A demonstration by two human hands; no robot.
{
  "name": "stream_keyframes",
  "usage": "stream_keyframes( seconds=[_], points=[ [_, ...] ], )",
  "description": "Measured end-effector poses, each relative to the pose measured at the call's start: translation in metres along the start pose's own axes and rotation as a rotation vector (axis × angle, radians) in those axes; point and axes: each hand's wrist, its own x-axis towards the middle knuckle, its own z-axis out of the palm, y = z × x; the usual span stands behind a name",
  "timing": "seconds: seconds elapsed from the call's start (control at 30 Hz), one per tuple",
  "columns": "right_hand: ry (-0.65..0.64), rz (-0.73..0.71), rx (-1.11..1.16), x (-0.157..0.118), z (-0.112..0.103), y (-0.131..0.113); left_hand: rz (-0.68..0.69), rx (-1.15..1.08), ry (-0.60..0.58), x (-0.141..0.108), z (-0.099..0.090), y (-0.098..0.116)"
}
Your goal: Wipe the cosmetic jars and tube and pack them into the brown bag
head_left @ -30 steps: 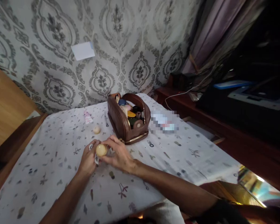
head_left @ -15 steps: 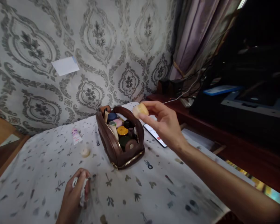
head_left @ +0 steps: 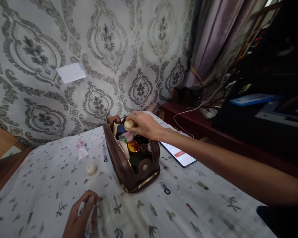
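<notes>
A brown cosmetic bag (head_left: 119, 162) lies unzipped on the patterned cloth, packed with several jars, tubes and lids, among them an amber lid (head_left: 134, 146). My right hand (head_left: 145, 125) is over its far end, fingers closed around a small cream-coloured round jar (head_left: 129, 124). Down at the lower left, my left hand (head_left: 81, 213) is closed on a crumpled white cloth or tissue (head_left: 89, 219); its exact kind is unclear. A round cream-coloured piece, perhaps a lid (head_left: 91, 169), rests on the cloth between my left hand and a pink-and-white tube (head_left: 81, 149).
A phone (head_left: 180, 155) with a lit screen lies right of the bag, partly under my right forearm. Behind is a patterned wall with a white card (head_left: 71, 72). A dark red wooden shelf (head_left: 188, 115) with cables runs along the right.
My right hand has moved left with the round jar, from beside the bag to above its far end. My left hand stays nearly in place, still holding the white item.
</notes>
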Motion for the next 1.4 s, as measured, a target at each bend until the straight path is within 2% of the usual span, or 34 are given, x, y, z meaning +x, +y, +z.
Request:
stream_keyframes(
  seconds=[0.2,0.47,0.8,0.93,1.0,1.1,1.2,1.33,1.4],
  points=[
    [-0.223,-0.026,-0.130,0.015,-0.003,-0.019,0.041,0.032,-0.032,0.002,-0.003,0.000],
    [-0.353,-0.016,-0.147,0.023,0.002,-0.021,0.102,0.024,-0.020,-0.002,0.000,0.000],
    [-0.273,-0.033,-0.192,0.019,0.006,-0.023,0.098,0.025,0.019,-0.003,0.004,0.000],
    [-0.277,-0.044,-0.203,0.019,0.004,-0.022,0.059,0.057,-0.021,0.003,-0.001,-0.004],
    [-0.274,-0.064,-0.162,0.019,0.003,-0.019,0.092,0.070,-0.041,0.005,-0.003,-0.004],
    [-0.208,-0.109,-0.074,0.017,0.001,-0.015,0.169,0.102,-0.066,0.006,-0.007,-0.003],
    [-0.018,-0.144,0.016,0.004,0.000,-0.014,0.186,0.115,-0.116,0.006,-0.010,-0.005],
    [0.279,-0.162,0.185,-0.037,0.000,-0.030,0.150,0.086,-0.009,0.011,-0.018,-0.005],
    [0.307,-0.275,0.288,-0.064,0.005,-0.044,0.183,0.092,0.065,0.017,-0.024,0.000]
  ],
)
